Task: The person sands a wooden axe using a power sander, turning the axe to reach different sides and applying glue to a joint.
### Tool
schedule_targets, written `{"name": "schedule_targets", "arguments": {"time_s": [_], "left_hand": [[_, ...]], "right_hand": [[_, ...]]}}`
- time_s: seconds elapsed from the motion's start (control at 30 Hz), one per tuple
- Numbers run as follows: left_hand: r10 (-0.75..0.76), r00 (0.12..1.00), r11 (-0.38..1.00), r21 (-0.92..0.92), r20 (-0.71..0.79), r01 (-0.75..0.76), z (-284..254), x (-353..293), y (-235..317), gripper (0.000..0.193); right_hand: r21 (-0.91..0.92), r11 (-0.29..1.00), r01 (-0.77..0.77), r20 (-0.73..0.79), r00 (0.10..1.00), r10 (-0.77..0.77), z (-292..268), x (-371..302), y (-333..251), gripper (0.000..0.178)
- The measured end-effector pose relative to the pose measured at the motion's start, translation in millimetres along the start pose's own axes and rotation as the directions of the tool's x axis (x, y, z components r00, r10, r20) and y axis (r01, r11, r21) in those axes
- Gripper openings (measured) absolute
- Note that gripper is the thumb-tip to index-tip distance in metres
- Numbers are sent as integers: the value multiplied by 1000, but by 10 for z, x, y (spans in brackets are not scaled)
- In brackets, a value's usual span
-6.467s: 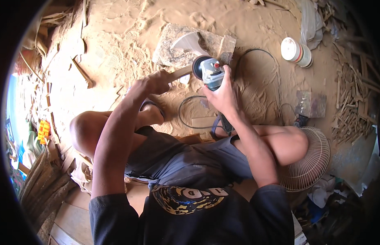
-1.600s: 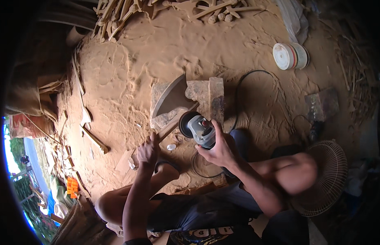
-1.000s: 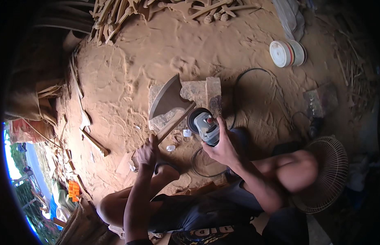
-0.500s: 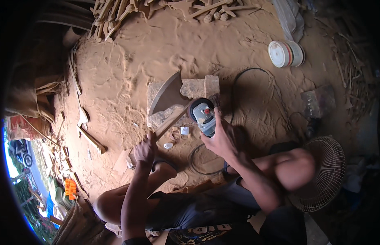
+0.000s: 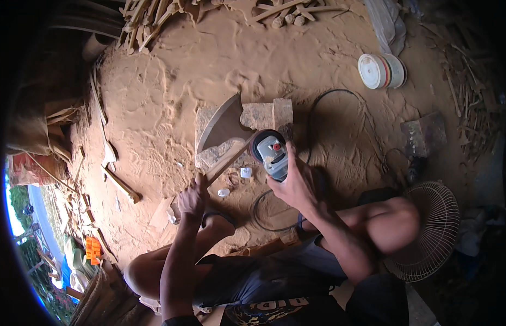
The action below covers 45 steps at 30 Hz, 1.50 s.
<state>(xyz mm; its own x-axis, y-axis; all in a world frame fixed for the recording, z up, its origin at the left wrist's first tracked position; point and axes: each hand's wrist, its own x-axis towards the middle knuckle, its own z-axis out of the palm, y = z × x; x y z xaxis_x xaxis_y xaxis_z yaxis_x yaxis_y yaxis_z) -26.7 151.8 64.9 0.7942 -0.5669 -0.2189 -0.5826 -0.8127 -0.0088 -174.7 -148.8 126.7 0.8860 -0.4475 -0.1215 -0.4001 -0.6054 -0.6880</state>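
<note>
While the broad head of the wooden axe (image 5: 223, 130) rests on the block (image 5: 258, 115), its handle slants off the block's near edge toward me, and I have my left hand (image 5: 192, 198) closed in a fist around the end of that handle, to the near left of the block. My right hand (image 5: 297, 187), just on the near right side of the block, is wrapped round the body of the grinder (image 5: 272, 157), thumb on one side and fingers on the other, opened only as wide as the tool is thick. The grinder's round disc (image 5: 256, 145) sits at the handle close below the axe head, by the block's near edge; I cannot tell whether it is touching the wood.

Between the block and my legs, a small white square piece (image 5: 246, 172) and a white rounded lump (image 5: 223, 192) lie on the sandy ground. A dark cord (image 5: 318, 103) loops over the ground to the right of the block. Farther right and beyond the block, a white tub (image 5: 380, 71) lies on its side, and a pile of wood pieces (image 5: 149, 22) lies well beyond the block to the left.
</note>
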Motion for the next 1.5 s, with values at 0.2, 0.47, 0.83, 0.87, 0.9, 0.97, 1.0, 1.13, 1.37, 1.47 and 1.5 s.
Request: {"name": "schedule_targets", "arguments": {"time_s": [0.2,0.47,0.83,0.87,0.9,0.97,1.0,1.13,1.37,1.47,1.5], "left_hand": [[26,999,1000,-1,-19,-26,29,10,-35,11],[16,1000,999,-37,-21,-17,127,13,-80,10],[-28,999,989,-146,-16,25,414,79,-151,11],[-23,999,989,-149,-24,20,431,99,-139,10],[-24,999,989,-148,-32,19,443,108,-156,9],[-28,999,988,-150,-26,24,458,105,-196,9],[-24,1000,987,-159,-19,21,460,112,-180,9],[-38,998,990,-136,59,45,439,92,-147,10],[-101,994,969,-221,45,108,384,93,-105,13],[-93,992,963,-244,81,110,276,131,-99,12],[-72,994,951,-294,80,93,206,191,-10,12]], "right_hand": [[38,996,-84,36,996,82,-45,60,4,96],[1,999,-37,-95,995,37,4,134,187,101],[573,774,-270,13,947,321,-151,374,182,84],[574,773,-270,12,947,322,-145,360,225,84],[538,787,-302,42,942,333,-201,377,149,84],[504,798,-332,76,937,342,-166,415,131,85],[502,806,-313,73,944,321,-127,437,167,87],[416,821,-391,100,917,386,-127,421,168,92],[436,848,-301,39,948,316,-106,349,133,97],[568,753,-332,134,940,313,-345,405,-59,102],[569,783,-251,10,954,299,-380,407,-8,100]]}}
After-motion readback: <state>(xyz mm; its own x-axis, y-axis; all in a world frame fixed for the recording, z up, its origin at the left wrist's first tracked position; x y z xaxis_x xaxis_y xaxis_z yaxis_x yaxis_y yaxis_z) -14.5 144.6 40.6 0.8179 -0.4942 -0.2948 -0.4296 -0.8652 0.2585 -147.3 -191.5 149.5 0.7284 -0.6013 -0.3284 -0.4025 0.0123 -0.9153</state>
